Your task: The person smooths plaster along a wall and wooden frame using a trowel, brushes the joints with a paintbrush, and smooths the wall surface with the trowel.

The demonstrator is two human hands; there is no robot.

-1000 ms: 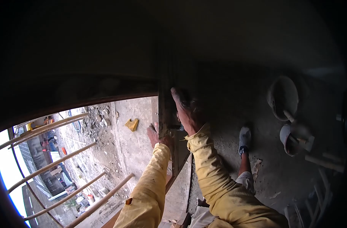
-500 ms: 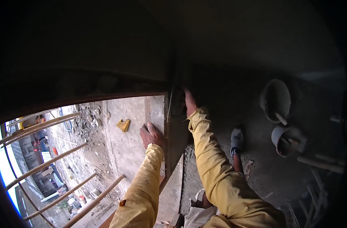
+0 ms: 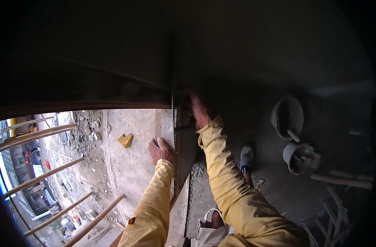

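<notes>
My left hand [image 3: 161, 151] rests on the pale concrete ledge [image 3: 144, 121], fingers spread, beside the opening's edge. In the dark to its right, my right hand [image 3: 199, 110] is closed at a flat, thin-edged tool [image 3: 173, 88] held upright against the dark wall corner; its fingertips are lost in shadow. On the ledge left of my left hand lies a yellow scrap [image 3: 125, 140].
Two buckets, one [image 3: 287, 117] above the other [image 3: 298, 158], stand on the floor at right, with handled tools in them. Wooden poles [image 3: 342, 180] lie at far right. More poles [image 3: 43, 177] cross outside the opening, above rubble. My foot [image 3: 246, 156] is below.
My right hand and the thin-edged tool have moved slightly up and left along the corner. The left hand stays on the ledge. The whole view has shifted a little.
</notes>
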